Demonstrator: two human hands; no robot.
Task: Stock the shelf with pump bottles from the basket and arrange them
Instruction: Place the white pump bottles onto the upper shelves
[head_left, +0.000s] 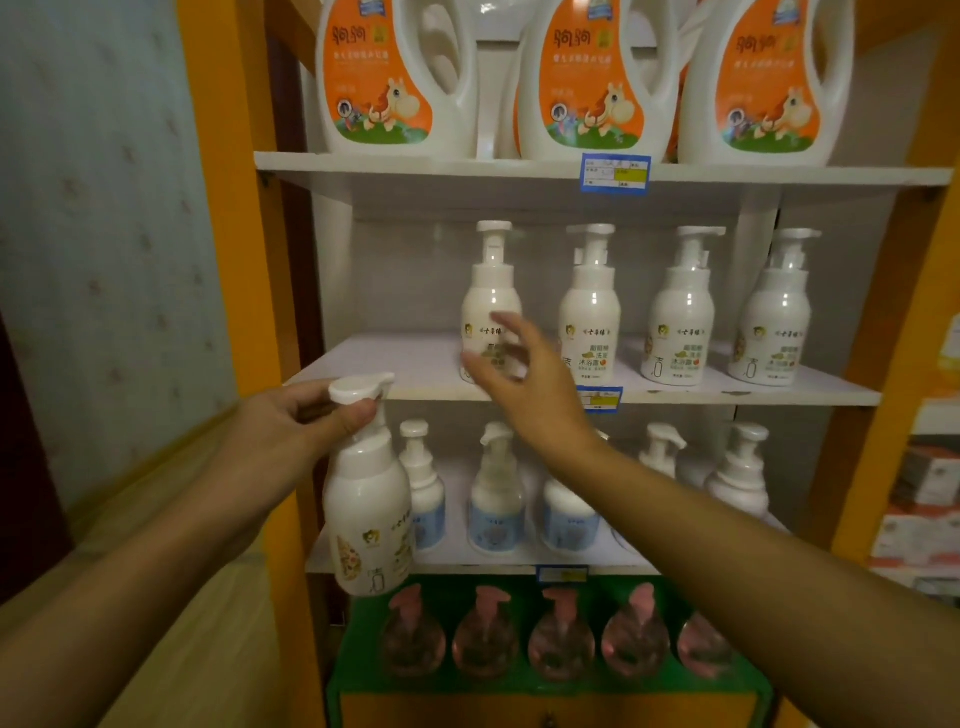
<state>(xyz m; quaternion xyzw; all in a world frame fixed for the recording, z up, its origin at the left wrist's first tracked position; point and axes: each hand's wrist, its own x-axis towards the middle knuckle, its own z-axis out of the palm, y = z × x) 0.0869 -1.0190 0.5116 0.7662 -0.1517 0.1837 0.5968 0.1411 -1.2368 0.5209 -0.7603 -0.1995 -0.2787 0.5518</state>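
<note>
Pump bottle in left hand, shelf beside

The middle shelf lies bare left of the leftmost pump bottle, with the upper shelf overhead.

Most print here is too blurred to read. The white pump bottles on the middle shelf carry a Chinese label line that seems to read 沐浴露. The blue price tag on the upper shelf edge and the orange jug labels stay illegible.
</note>
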